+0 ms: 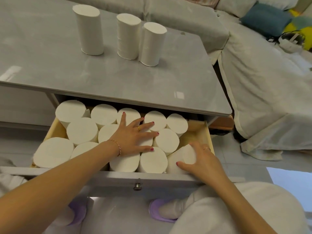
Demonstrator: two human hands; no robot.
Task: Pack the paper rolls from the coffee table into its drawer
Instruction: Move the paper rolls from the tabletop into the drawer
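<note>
1. A grey counter [118, 78] fills the upper half of the view, seen from above by a person crouched in front of it.
2. Three white paper rolls stand upright on the counter: one at the left [88, 29], and two touching each other further right, a middle one [128, 36] and a right one [152, 43].
3. Below the counter's front edge, a drawer [208, 134] with pale wooden walls is pulled open. It is packed with upright rolls [82, 130] set close together in rows.
4. The left hand [133, 137] lies flat with fingers spread straight, pressing on the tops of rolls in the middle of the drawer; its grip is wide and holds nothing.
5. The right hand [200, 159] curls thumb and fingers around a tilted roll [184, 157] at the drawer's front right corner. This roll seems only partly seated, though its base is hidden.
6. A small metal knob [137, 186] sits on the drawer front.
7. A covered sofa [261, 78] stands to the right.
</note>
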